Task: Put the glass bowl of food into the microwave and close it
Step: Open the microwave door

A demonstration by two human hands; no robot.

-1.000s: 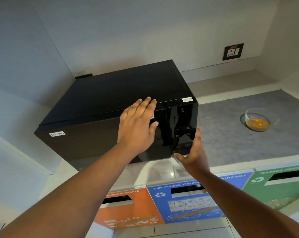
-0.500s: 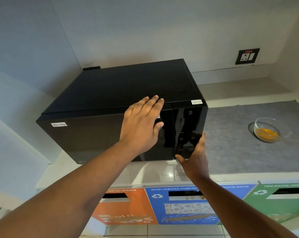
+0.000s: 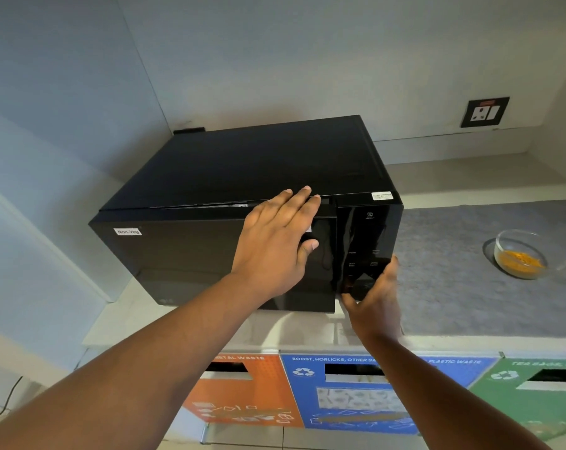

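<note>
Clearly one boxy, glossy black microwave (image 3: 242, 203) on the counter (image 3: 301, 329): left hand (image 3: 275, 241) flat on its door, right hand (image 3: 377, 300) open at the panel; one round glass bowl of orange food (image 3: 523, 254) well apart on grey felt matting (image 3: 453, 271).

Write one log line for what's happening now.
left hand flat on microwave door | right hand at panel | bowl on counter

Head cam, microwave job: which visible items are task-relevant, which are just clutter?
Task-relevant:
- microwave, door just starting to open
- glass bowl of food, on the grey mat to the right
- left hand, flat on the door
- right hand, at the control panel's lower corner

Clutter:
- wall socket
- recycling bins below the counter
</note>
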